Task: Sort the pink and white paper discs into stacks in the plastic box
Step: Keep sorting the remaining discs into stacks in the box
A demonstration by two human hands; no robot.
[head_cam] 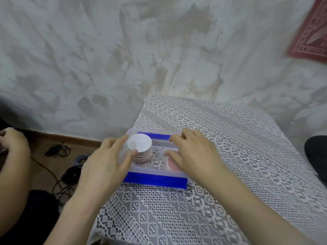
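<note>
Pinching the white-topped disc stack (141, 149) in the plastic box (155, 172), left-hand fingers (130, 154); right-hand fingers (174, 154) spread over pink discs (172, 165).

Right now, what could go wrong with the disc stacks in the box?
1. The tall stack mixes white and pink discs; the left hand pinching its side could topple it.
2. The right hand covers the pink discs, so mis-sorting may go unseen.
3. The plastic box might slide on the lace tablecloth.
</note>
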